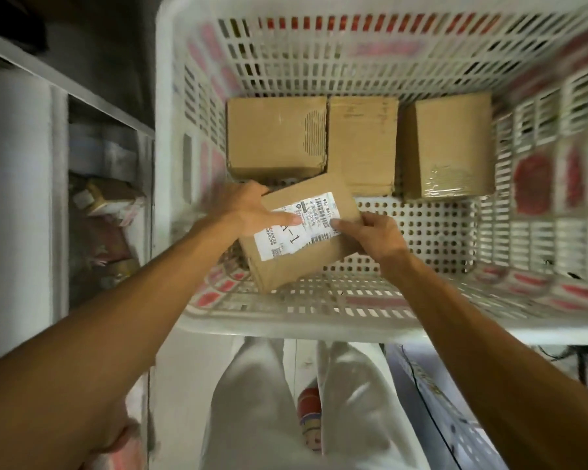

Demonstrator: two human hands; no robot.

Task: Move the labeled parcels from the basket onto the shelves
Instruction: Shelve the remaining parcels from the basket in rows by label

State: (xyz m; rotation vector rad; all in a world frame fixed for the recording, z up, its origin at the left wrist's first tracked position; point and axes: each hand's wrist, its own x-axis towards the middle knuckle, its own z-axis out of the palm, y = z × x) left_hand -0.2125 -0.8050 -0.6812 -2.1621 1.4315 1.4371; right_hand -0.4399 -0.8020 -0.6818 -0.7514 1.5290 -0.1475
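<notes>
Left hand (248, 208): clasps parcel (302, 232) at its far-left edge.
Right hand (370, 237): pinches the right edge.
Parcel: tilted over the basket (286, 323) near wall, label up, long axis running near-left to far-right.
Boxes (275, 137): three in a row behind, labels not visible.
Shelves (62, 89): left, nearer the left hand; contents blurred.

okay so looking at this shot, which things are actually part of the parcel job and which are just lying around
Part of the job:
- labeled parcel, held by left hand and right hand
- three plain cardboard boxes, e.g., in the basket
- white basket
- shelves on the left

Just lying about:
- packages already on the shelf
- printed item on the floor
</notes>
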